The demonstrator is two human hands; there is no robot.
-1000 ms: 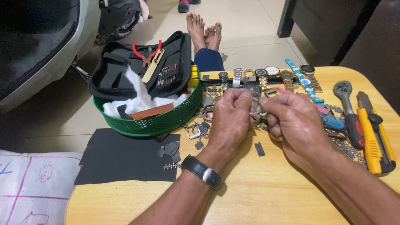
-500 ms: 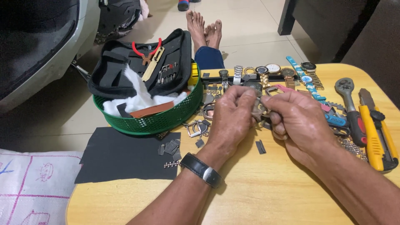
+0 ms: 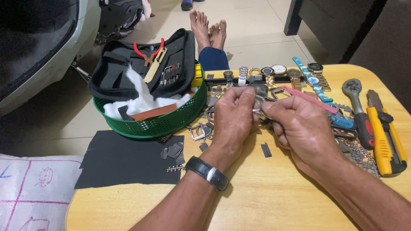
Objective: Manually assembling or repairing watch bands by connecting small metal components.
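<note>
A round pale wooden table (image 3: 274, 201) carries a green plastic mesh basket (image 3: 158, 122) holding a black zip tool case (image 3: 128, 68), with a sheet of black abrasive paper (image 3: 124, 160) just beside it. Above the table's middle, the left hand (image 3: 233, 117) and right hand (image 3: 299, 128) meet, fingers pinched closed on a small round metal watch case (image 3: 258, 104) between them.
</note>
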